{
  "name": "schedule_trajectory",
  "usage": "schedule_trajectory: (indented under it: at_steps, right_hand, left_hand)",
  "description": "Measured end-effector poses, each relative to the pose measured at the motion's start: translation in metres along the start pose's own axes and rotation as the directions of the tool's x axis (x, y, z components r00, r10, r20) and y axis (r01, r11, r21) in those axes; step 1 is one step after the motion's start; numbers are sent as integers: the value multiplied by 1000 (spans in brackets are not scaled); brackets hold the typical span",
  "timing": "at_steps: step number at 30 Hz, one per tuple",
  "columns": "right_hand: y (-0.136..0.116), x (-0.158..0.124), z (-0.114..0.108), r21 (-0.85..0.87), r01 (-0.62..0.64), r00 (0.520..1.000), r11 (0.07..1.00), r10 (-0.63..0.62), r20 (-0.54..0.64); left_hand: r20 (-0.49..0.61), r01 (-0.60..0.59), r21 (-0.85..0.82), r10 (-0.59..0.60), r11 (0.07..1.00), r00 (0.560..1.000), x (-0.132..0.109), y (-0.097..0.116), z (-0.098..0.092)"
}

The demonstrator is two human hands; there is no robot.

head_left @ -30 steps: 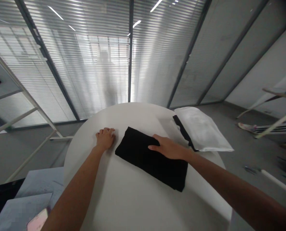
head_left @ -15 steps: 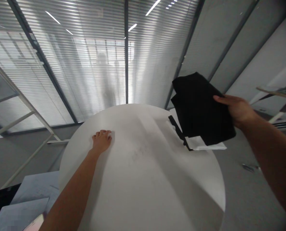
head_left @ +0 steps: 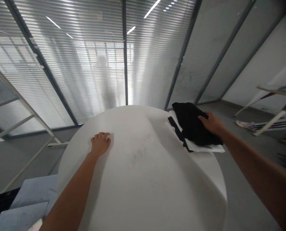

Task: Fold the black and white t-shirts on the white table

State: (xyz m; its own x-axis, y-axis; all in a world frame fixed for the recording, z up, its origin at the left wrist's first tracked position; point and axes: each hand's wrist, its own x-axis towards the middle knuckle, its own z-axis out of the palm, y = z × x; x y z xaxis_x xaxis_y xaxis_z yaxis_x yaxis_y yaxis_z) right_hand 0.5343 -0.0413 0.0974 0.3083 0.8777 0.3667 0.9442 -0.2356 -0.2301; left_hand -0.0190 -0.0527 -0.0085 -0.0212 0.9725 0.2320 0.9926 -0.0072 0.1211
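At the table's right edge lies a folded black garment, with my right hand gripping its right side, thumb on top. The other fingers are mostly hidden. Beneath it is a stack of folded white cloth, and a strip of black cloth shows along the stack's left side. Resting on the left part of the round white table, my left hand holds nothing; its fingers are apart and slightly bent on the surface.
A glass partition with blinds stands behind the table. To the left is a white metal frame. Grey-blue panels and part of a phone are at lower left. Another table and a person's striped leg are at right.
My right hand has lowered the black garment from above the stack onto it, moving down and left. The garment now lies flatter. My left hand stays in place on the table.
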Motion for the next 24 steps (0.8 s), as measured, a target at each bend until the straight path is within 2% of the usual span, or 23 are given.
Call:
schedule_trajectory:
  at_steps: [1,3,5,7,10,11,13,15,17,20,24]
  right_hand:
    - [-5,-5,-4,-4,-21,1000,1000,21,-1]
    - [-21,-19,-13,-29,-33,997,999,31,-74]
    - [-41,-37,-21,-85,53,972,995,-71,-226]
    - [-62,-57,-24,-67,219,935,973,-229,-270]
    - [-95,-90,-16,81,516,850,853,-499,-169]
    - [-105,-102,-10,129,573,819,809,-562,-115]
    - [-124,-124,7,189,642,759,743,-651,-14]
    - [-139,-143,28,197,673,718,713,-694,59]
    - [-149,-158,51,180,683,699,708,-705,117]
    - [-155,-171,83,139,685,689,716,-697,197]
    - [-153,-175,104,123,693,684,710,-702,201]
  left_hand:
    - [3,0,3,0,1000,1000,0,0,0]
    - [8,10,7,-10,1000,1000,0,3,-2]
    - [17,28,8,-28,1000,999,-2,8,-5]
    - [51,39,4,-39,999,998,-8,17,-10]
    - [101,-16,-18,18,1000,995,-25,36,-20]
    - [106,-56,-30,59,998,993,-32,42,-23]
    - [119,-141,-48,146,989,982,-49,54,-29]
    - [153,-191,-58,198,980,968,-64,62,-31]
    - [179,-209,-59,216,976,960,-75,67,-27]
    - [155,-244,-34,246,969,957,-84,67,-14]
    - [90,-278,3,277,960,957,-86,63,1]
